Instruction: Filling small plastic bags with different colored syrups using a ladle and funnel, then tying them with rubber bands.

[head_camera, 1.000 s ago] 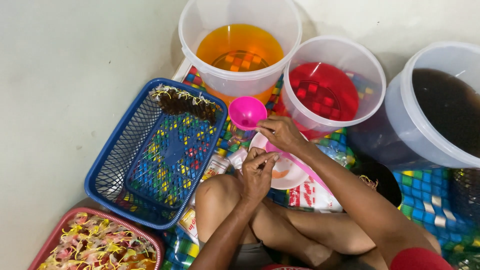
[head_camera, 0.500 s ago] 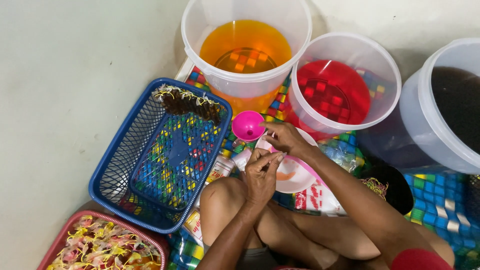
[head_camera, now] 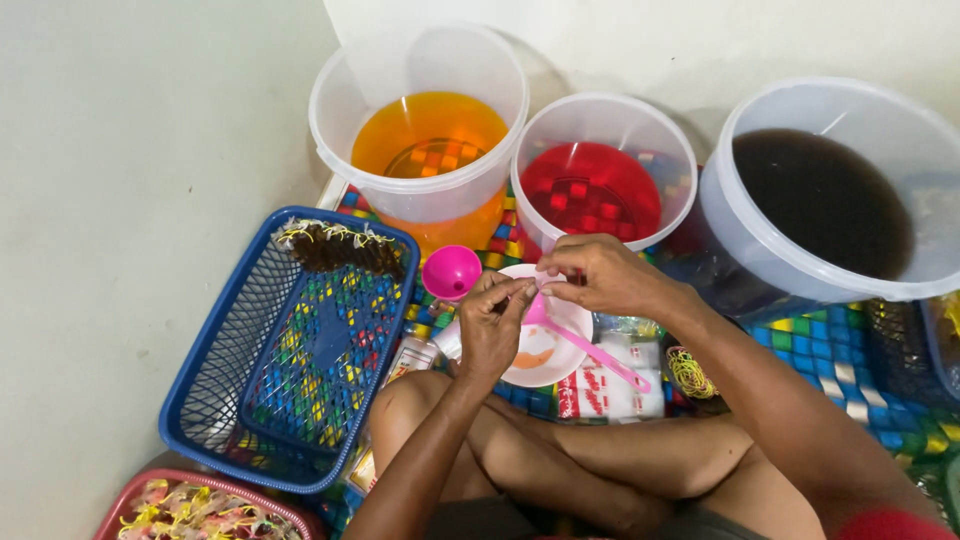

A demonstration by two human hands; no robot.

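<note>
Nearest, crossed bare legs [head_camera: 560, 460] are resting on a colourful checkered mat [head_camera: 830, 350], with a red basket [head_camera: 200, 505] of yellow-tied pieces sitting at the lower left corner. Just above the knees, the left hand [head_camera: 492, 325] and the right hand [head_camera: 600, 277] are meeting over a white bowl [head_camera: 545, 350]. The fingers [head_camera: 520, 292] of both hands are pinching nearly closed, tips touching around something small and pale pink; what exactly it is cannot be told. A pink spoon [head_camera: 600, 355] is lying across the bowl's rim, and a pink funnel [head_camera: 451, 271] is standing just beside the left hand. To the left, a blue basket [head_camera: 230, 380] is holding a row of dark tied packets [head_camera: 340, 250] at its far end. Farther off, three clear buckets are standing side by side: an orange-liquid bucket [head_camera: 430, 140], a red-liquid bucket [head_camera: 595, 185] and a dark-liquid bucket [head_camera: 830, 200].
</note>
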